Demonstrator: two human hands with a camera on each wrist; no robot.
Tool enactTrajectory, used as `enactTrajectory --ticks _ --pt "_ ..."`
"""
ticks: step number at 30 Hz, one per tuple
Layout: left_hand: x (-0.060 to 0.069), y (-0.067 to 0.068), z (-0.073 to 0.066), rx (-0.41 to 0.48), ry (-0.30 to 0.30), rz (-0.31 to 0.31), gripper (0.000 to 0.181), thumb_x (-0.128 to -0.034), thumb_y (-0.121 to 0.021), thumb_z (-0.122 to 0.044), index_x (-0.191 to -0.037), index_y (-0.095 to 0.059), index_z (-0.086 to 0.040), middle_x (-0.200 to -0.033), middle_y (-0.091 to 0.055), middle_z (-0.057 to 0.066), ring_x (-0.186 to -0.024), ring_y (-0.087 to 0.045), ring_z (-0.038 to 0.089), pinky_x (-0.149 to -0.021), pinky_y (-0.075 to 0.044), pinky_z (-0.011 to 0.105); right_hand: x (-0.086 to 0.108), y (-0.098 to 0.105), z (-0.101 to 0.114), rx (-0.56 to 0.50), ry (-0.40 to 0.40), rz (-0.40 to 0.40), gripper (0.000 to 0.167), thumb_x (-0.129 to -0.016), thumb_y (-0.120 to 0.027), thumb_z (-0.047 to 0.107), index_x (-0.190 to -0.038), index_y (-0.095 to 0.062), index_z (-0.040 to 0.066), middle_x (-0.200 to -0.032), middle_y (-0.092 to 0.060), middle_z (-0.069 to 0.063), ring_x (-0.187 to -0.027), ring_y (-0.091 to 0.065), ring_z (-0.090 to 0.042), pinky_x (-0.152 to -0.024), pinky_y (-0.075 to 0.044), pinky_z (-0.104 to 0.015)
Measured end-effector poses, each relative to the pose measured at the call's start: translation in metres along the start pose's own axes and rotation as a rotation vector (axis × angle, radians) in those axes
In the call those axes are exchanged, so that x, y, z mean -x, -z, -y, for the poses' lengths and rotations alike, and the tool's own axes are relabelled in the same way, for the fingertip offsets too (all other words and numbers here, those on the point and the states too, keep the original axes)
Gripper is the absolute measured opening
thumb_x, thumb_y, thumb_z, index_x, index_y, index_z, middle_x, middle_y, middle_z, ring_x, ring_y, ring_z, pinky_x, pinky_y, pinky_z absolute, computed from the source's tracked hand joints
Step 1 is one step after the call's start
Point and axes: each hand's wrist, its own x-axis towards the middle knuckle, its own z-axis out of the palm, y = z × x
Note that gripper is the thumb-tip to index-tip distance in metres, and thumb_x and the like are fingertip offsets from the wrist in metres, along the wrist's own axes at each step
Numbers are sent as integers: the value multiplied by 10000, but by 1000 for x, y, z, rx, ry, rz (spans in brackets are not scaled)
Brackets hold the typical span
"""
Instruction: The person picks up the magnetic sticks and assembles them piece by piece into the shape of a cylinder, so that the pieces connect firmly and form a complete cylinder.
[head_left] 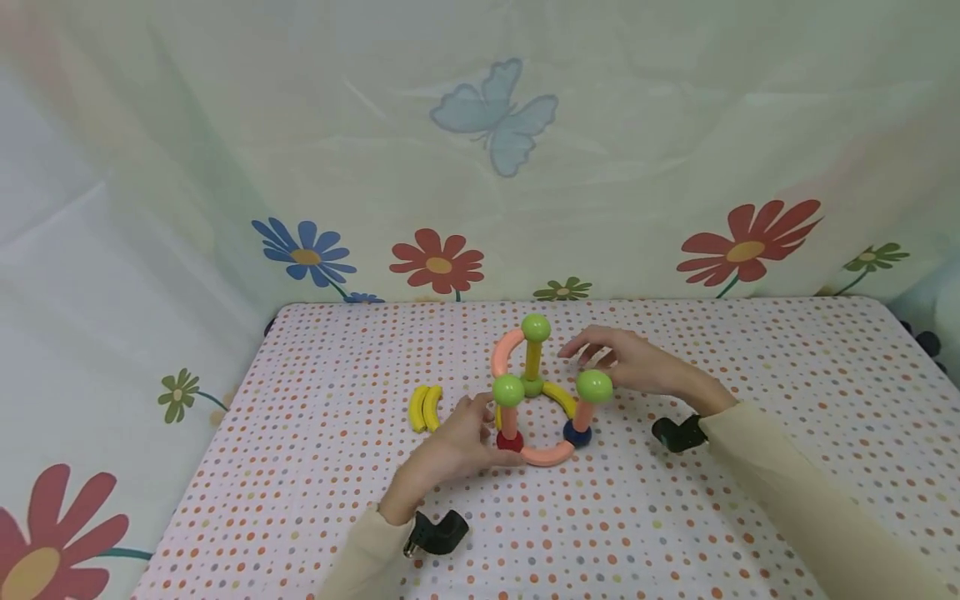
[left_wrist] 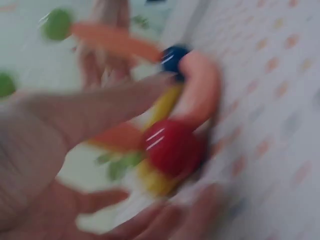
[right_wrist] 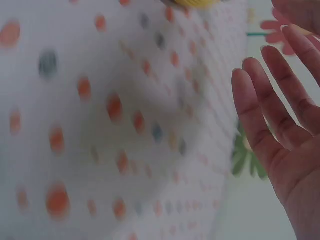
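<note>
A toy frame of balls and rods stands on the table. Its base joins a red ball [head_left: 509, 441], a blue ball [head_left: 577, 433] and a green ball [head_left: 532, 386] with curved rods, including a coral curved rod [head_left: 548, 454] in front. Three upright rods carry light green balls [head_left: 594, 387]. Another coral curved rod [head_left: 501, 357] links two top balls. My left hand [head_left: 453, 442] lies beside the red ball, fingers and thumb spread around that corner; contact is unclear in the blurred left wrist view. Past the frame's right side, my right hand [head_left: 637, 362] hovers with loosely bent fingers, holding nothing.
Two yellow curved rods [head_left: 431, 408] lie side by side left of the frame. A dotted cloth [head_left: 300, 500] covers the table. Behind it hangs a flowered curtain [head_left: 600, 233]. Dark wrist cameras [head_left: 442, 533] project beneath both wrists.
</note>
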Motion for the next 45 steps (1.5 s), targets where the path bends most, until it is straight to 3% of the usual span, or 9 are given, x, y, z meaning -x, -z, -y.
enactTrajectory --ticks 6,11,13,20,25,30,36,40,45 --pt "-4 -33 -8 54 -1 -194 490 -845 -899 -219 -1138 -562 -15 -1083 -427 140 -918 -469 235 -777 -455 361 -22 -31 -4 -54 26 60 403 -936 -778 84 -1284 -622 -47 -1239 -633 -209 -1073 -627 -350 -903 -554 -460" --pt "-10 -46 -8 94 -9 -267 417 -861 -883 -170 -1091 -562 -35 -1091 -410 135 -904 -441 211 -727 -420 302 -30 -40 0 -58 -13 79 381 -927 -778 56 -1263 -641 -59 -1166 -690 -156 -1022 -649 -287 -877 -542 -388" --pt "-10 -47 -7 106 -19 -261 412 -872 -874 -176 -1124 -574 -50 -1088 -408 123 -910 -440 207 -724 -416 294 -30 -41 -1 -46 -26 82 361 -928 -775 47 -1252 -653 -54 -1163 -709 -143 -1033 -663 -267 -901 -549 -396" --pt "-15 -37 -6 58 -64 -223 301 -875 -870 -140 -928 -582 -71 -1006 -437 74 -918 -430 196 -677 -396 264 -20 -39 -6 -82 -85 77 314 -941 -766 57 -1213 -655 -53 -1133 -713 -129 -985 -657 -230 -879 -538 -399" --pt "-24 -29 -6 22 -56 -223 438 -869 -878 -139 -1204 -651 26 -1102 -503 98 -948 -509 193 -781 -476 288 -1 -36 -13 -62 -72 39 302 -919 -778 35 -1178 -648 -50 -1134 -695 -125 -984 -648 -235 -854 -540 -400" --pt "-38 -20 -3 25 -81 -240 506 -854 -886 -108 -1279 -650 33 -1136 -555 109 -957 -532 195 -793 -494 272 18 -39 -11 13 -58 -38 294 -906 -781 7 -1166 -650 -29 -1136 -683 -120 -992 -630 -239 -821 -552 -397" --pt "-52 -13 6 103 -193 -239 484 -850 -875 -52 -1270 -645 22 -1133 -643 123 -974 -632 206 -812 -554 230 39 -50 -4 -5 -62 -104 303 -918 -798 59 -1158 -624 -1 -1087 -679 -83 -900 -645 -168 -745 -583 -312" --pt "-59 -10 11 190 -257 -196 400 -891 -813 16 -1261 -661 18 -1185 -686 134 -1039 -688 235 -874 -585 263 48 -60 2 -45 -41 -119 339 -896 -824 60 -1163 -623 4 -1059 -693 -64 -860 -652 -131 -716 -582 -288" --pt "-68 -5 18 187 -378 -129 336 -889 -814 11 -1204 -698 20 -1192 -710 144 -1057 -710 259 -926 -581 298 56 -73 10 -71 -37 -105 344 -871 -839 41 -1151 -642 11 -1044 -693 -45 -835 -633 -99 -708 -571 -279"
